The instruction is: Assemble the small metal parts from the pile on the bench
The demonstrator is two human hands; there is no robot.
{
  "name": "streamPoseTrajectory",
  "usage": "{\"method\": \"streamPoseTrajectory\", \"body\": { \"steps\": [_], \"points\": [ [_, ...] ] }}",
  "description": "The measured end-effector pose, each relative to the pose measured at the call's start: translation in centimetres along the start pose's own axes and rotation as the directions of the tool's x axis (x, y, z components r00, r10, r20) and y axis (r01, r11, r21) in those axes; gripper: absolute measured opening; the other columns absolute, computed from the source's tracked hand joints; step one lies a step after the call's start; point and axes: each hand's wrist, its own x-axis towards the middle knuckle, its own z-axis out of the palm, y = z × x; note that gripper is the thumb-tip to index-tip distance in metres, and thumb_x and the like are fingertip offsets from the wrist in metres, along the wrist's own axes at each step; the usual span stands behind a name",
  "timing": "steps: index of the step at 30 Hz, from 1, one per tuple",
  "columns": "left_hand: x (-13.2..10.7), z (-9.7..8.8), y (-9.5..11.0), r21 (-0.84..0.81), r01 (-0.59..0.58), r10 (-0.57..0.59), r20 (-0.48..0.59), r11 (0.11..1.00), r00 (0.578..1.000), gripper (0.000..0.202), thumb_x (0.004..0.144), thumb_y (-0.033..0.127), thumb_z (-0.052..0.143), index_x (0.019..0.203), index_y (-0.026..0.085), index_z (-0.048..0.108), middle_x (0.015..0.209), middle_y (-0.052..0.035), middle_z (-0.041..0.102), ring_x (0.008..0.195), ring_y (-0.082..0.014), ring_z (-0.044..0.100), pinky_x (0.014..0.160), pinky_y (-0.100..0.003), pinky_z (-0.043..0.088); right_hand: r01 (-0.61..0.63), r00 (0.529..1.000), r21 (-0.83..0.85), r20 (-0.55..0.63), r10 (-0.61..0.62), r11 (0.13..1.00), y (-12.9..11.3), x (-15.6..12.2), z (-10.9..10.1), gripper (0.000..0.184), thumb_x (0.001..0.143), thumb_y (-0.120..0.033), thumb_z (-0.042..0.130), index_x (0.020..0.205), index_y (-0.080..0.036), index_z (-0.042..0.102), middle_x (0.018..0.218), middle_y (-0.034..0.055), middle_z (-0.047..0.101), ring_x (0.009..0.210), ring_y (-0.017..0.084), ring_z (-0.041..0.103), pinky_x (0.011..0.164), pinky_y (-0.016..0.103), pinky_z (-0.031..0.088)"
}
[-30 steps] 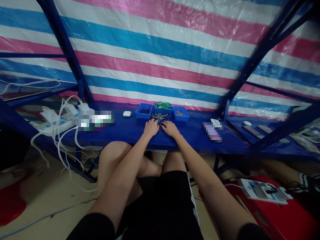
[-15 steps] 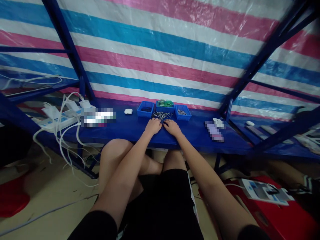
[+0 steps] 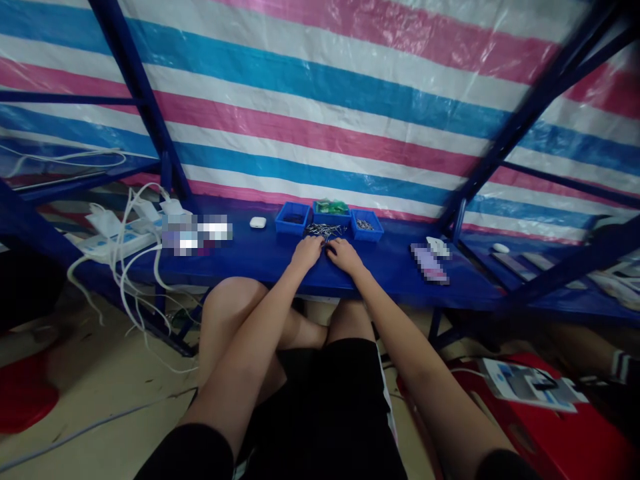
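Observation:
A loose pile of thin, dark and silvery metal pieces (image 3: 327, 229), too small to name for sure, lies on the blue table (image 3: 250, 257). Just in front of it, my left hand (image 3: 307, 252) rests low over the tabletop, its fingers bent and close together. My right hand (image 3: 344, 255) is beside it, fingers curled inward, with the fingertips of both hands almost meeting. Anything between the fingers is too small to make out. Behind the pile stand a blue tray with dark contents (image 3: 293, 228), a blue tray with green packets (image 3: 332, 217) and a blue tray of small silvery parts (image 3: 367, 233).
A white earphone case (image 3: 258, 223) lies left of the trays. Farther left are a power strip (image 3: 120, 241) and tangled white cables. A purple phone-like item (image 3: 429, 263) is on the right. Blue frame posts (image 3: 145, 100) flank the table; a red stool (image 3: 555, 433) stands lower right.
Both hands stay by the metal pieces; the left fingers have shifted very slightly. The view has moved a little. Trays and pile look the same.

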Motion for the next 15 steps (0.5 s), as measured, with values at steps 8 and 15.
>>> {"method": "streamPoseTrajectory", "body": {
  "steps": [8,15],
  "points": [
    [-0.25,0.05,0.03,0.003,0.066,-0.066,-0.063,0.998,0.996,0.033,0.089,0.015,0.031,0.118,0.017,0.048,0.11,-0.0118,0.057,0.104,-0.0217,0.05,0.088,-0.032,0.04,-0.061,0.998,-0.013,-0.034,0.061,0.998,0.23,0.23,0.35,0.038,0.088,-0.032,0.043,0.12,-0.017,0.055,0.119,0.0116,0.055,0.106,0.025,0.048,0.091,0.034,0.038],
    [0.08,0.46,-0.33,0.001,0.041,-0.04,-0.071,0.999,0.997,0.041,0.085,0.01,0.037,0.124,0.016,0.046,0.115,-0.0123,0.053,0.107,-0.0222,0.048,0.091,-0.033,0.039,0.023,1.0,0.054,-0.015,-0.022,0.998,0.1,0.17,0.24,0.032,0.09,-0.034,0.039,0.108,-0.019,0.061,0.109,0.0079,0.058,0.101,0.02,0.05,0.093,0.031,0.037]
  ]
}}
